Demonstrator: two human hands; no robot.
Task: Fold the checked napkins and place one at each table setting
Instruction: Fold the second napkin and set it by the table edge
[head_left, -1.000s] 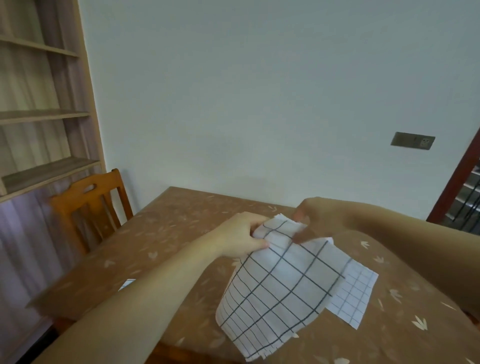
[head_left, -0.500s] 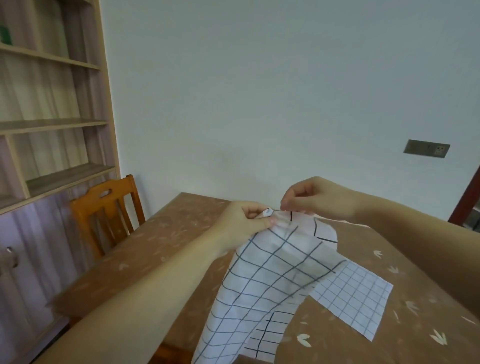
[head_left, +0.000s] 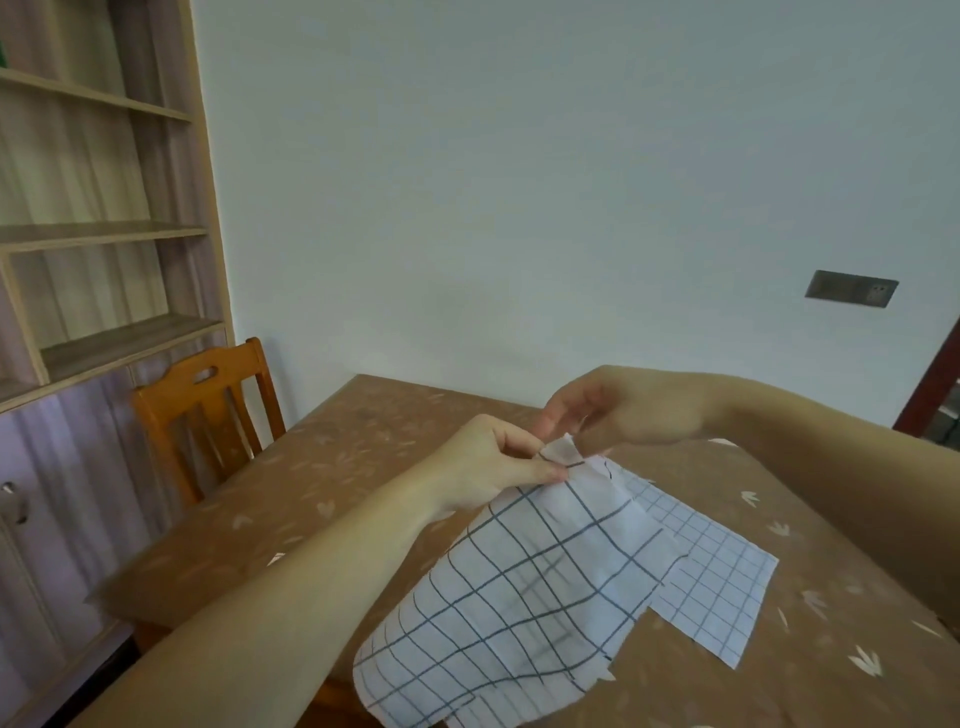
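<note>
here, over the brown desk (head_left: 363, 447) with its pale leaf marks: left hand (head_left: 488, 467), thumb and forefinger closed in a pinch on the top corner of the large-checked napkin (head_left: 524, 587). corner raised just off the desk, poking up between the pinching fingers (head_left: 545, 470) as a small white tip. rest of that napkin draped down and toward the camera, partly rumpled, its lower edge hanging at the near edge of the desk.

right hand (head_left: 618, 410) just beside the left, above and to the right of the same corner. fingers (head_left: 558, 415) loosely curled and pointing down-left at the cloth tip; touching or pinching it, or merely close — cannot tell, since the contact spot sits hidden behind the cloth fold and the left thumb.

under the large-checked napkin's right side: a second napkin, the fine-checked napkin (head_left: 717, 587), flat on the desk, its far corner tucked beneath the first near the hands, its right and near corners lying bare. apart from both hands, touched by neither.

beyond, at the left: orange wooden chair (head_left: 208, 410) pushed up to the desk's far-left side, wooden shelf unit (head_left: 104, 234) behind it against a curtain. on the plain wall at right, a grey socket plate (head_left: 852, 288). small white scrap (head_left: 275, 558) on the desk near the left forearm.
</note>
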